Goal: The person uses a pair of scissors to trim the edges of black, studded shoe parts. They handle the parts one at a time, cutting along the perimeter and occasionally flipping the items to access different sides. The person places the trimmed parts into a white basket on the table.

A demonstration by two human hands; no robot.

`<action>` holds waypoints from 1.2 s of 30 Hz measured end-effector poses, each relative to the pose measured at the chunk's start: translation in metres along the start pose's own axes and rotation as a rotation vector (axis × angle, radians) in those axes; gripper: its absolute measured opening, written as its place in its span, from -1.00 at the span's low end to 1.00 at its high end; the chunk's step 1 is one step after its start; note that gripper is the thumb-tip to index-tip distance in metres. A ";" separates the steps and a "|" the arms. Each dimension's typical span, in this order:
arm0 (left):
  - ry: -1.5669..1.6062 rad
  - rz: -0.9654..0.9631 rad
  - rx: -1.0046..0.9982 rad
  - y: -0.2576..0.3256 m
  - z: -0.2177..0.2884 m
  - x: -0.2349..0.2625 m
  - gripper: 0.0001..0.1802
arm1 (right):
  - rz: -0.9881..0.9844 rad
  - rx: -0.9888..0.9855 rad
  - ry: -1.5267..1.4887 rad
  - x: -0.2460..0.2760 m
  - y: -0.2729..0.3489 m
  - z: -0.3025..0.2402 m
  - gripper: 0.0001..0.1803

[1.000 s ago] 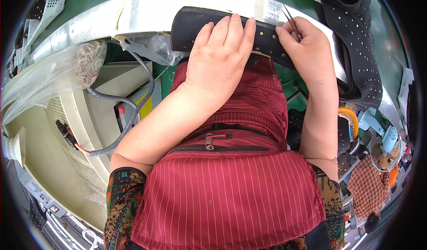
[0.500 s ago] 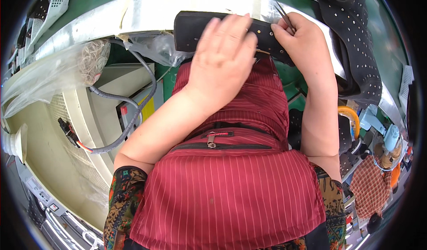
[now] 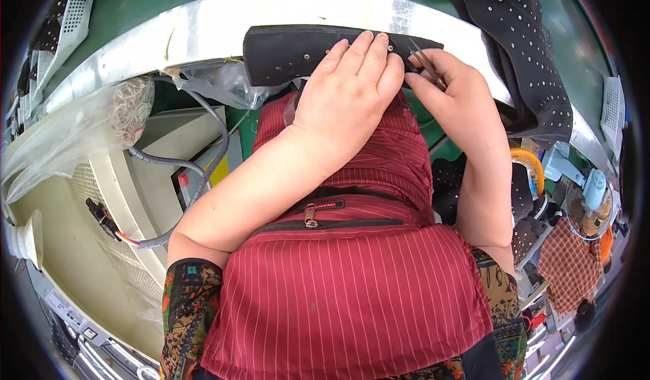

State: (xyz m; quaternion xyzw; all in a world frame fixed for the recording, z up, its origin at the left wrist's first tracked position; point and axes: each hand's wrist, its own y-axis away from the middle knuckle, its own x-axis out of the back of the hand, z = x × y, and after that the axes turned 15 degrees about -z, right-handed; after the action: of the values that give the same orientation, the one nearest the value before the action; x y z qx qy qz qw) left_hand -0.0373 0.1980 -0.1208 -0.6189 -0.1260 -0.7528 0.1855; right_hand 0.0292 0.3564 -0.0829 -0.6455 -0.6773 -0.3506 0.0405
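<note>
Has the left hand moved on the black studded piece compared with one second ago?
Yes. The left hand has slid a little toward the person's right along the black studded piece, which lies against the metal edge. It now nearly meets the right hand.

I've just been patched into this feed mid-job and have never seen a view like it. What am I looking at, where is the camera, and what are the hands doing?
There is no machine here: these are a person's two bare hands, seen from a wide fisheye camera worn on the head and looking down. That is why straight edges bend and the forearms come in from below, over a red striped apron.

The left hand lies flat on a black studded strip, pressing it against the silvery edge of a green-topped bench. The right hand pinches thin metal tweezers at the strip's right end; what the tips touch is too small to tell.

More black studded material is draped at the upper right. Clear plastic bags and grey cables hang at the left.
</note>
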 end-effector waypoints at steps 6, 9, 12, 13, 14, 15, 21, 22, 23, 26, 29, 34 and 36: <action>0.024 0.026 0.011 0.005 -0.004 -0.003 -0.61 | -0.070 0.017 0.144 0.007 -0.002 -0.001 -0.76; 0.038 0.012 0.009 0.009 -0.010 -0.002 -0.60 | -0.147 0.002 -0.031 0.011 0.000 0.001 -0.74; 0.037 -0.004 -0.001 0.010 -0.012 -0.001 -0.59 | -0.177 -0.007 -0.137 0.011 0.001 0.007 -0.74; 0.035 -0.007 -0.006 0.010 -0.012 -0.001 -0.59 | -0.158 0.000 -0.131 0.010 0.003 0.010 -0.74; 0.036 -0.010 -0.003 0.010 -0.013 -0.001 -0.59 | -0.138 0.006 -0.126 0.009 0.004 0.014 -0.74; 0.037 -0.011 -0.001 0.009 -0.012 -0.001 -0.59 | -0.116 0.013 -0.119 0.008 0.006 0.017 -0.74; 0.041 -0.045 0.008 0.010 -0.012 0.001 -0.56 | -0.088 -0.047 -0.202 0.002 0.012 0.021 -0.80; 0.039 -0.048 0.011 0.010 -0.012 0.000 -0.55 | -0.086 -0.017 -0.248 0.002 0.012 0.018 -0.80; 0.040 -0.041 0.009 0.010 -0.011 0.000 -0.55 | -0.085 0.012 -0.295 0.003 0.013 0.012 -0.81; 0.050 -0.036 0.001 0.010 -0.011 0.001 -0.54 | -0.121 0.114 -0.420 0.007 0.006 0.006 -0.82; 0.059 -0.031 0.003 0.009 -0.011 0.001 -0.53 | -0.140 0.100 -0.441 0.018 0.000 0.005 -0.82; 0.041 0.011 0.043 0.006 -0.006 -0.003 -0.53 | 0.046 0.016 -0.272 0.026 -0.007 0.005 -0.84; 0.008 0.011 0.059 0.003 -0.002 -0.002 -0.51 | 0.108 0.028 -0.262 0.025 -0.012 0.008 -0.82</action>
State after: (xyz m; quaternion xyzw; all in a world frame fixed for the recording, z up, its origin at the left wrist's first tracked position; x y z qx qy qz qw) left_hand -0.0375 0.1947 -0.1233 -0.6108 -0.1442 -0.7502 0.2083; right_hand 0.0173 0.3826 -0.0819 -0.7205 -0.6461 -0.2510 -0.0205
